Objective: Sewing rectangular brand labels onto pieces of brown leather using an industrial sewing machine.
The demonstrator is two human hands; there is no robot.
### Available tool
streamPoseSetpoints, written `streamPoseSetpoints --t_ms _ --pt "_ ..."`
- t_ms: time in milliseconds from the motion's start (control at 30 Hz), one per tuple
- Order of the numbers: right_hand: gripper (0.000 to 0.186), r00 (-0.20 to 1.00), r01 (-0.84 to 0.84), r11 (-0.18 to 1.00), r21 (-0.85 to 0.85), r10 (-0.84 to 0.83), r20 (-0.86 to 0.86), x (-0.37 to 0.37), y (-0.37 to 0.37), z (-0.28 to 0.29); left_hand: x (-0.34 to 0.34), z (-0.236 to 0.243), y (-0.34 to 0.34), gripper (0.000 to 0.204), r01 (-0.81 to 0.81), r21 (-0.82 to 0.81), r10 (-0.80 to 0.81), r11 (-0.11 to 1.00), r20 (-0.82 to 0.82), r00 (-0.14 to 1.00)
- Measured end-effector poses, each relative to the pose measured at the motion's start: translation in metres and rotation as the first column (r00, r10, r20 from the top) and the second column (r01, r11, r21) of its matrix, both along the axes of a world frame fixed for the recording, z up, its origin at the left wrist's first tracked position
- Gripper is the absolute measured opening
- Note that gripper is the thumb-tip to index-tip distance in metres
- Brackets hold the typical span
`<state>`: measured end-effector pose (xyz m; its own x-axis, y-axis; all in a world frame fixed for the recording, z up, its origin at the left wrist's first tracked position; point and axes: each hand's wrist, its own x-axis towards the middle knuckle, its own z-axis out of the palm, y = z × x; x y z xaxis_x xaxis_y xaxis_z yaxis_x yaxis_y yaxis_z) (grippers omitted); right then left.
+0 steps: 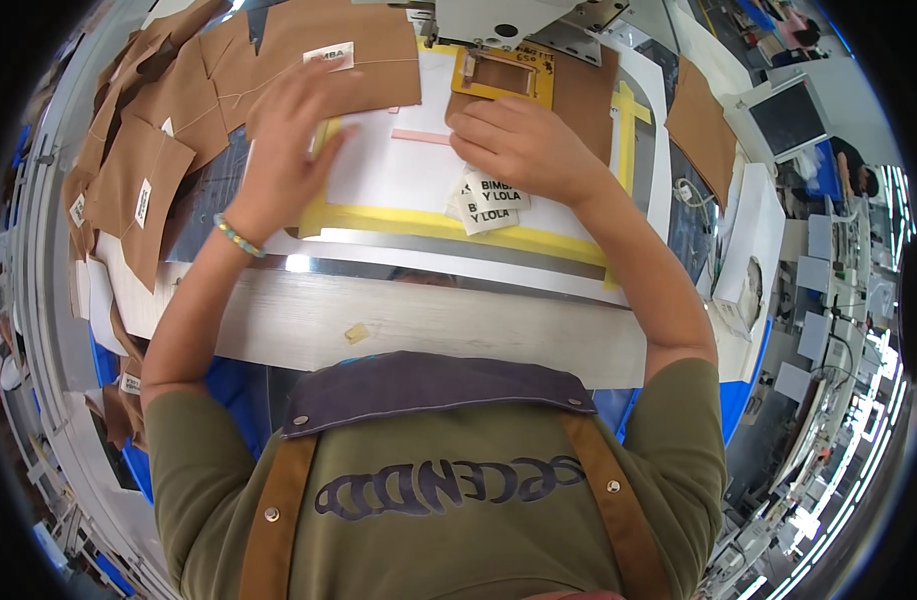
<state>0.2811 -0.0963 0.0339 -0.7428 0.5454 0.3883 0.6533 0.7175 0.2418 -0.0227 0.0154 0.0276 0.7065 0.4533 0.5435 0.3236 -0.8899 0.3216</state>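
While open paper (pixel 384 180) parts hands (pixel 294 140) (pixel 529 150), tape (pixel 409 221) edges it.

Fingertips tucked away

The right hand (pixel 524 140) curls over, so you can't tell if it pinches anything. The left hand (pixel 291 135) looks blurry and hides part of a brown piece (pixel 391 75). The top edge cuts off the machine (pixel 504 20). Faraway people are too tiny.
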Motion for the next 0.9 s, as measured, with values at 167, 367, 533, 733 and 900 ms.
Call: streamPoseSetpoints --t_ms 167,367,533,733,900 --pt "0.025 0.986 0.016 0.998 -0.057 -0.025 -0.163 -0.015 0.006 -0.001 0.028 -0.009 -0.037 0.056 0.170 -0.147 -0.181 0.974 -0.069 0.981" --pt "0.031 0.890 0.331 0.919 -0.212 -0.379 -0.254 0.031 -0.055 0.004 0.036 -0.018 -0.035 0.065 0.220 -0.113 -0.242 0.969 -0.241 0.940" --pt "0.043 0.763 0.559 0.745 -0.364 -0.634 -0.125 0.048 -0.094 0.008 0.035 -0.021 -0.031 0.064 0.212 -0.045 -0.215 0.976 -0.344 0.914" --pt "0.071 0.744 0.592 0.663 -0.458 -0.668 -0.005 0.044 -0.089 -0.010 0.030 -0.020 -0.029 0.063 0.135 0.020 -0.117 0.991 -0.381 0.917" --pt "0.069 0.754 0.592 0.675 -0.440 -0.656 0.008 0.037 -0.082 -0.014 0.019 -0.020 -0.025 0.065 0.113 -0.005 -0.106 0.994 -0.384 0.917"
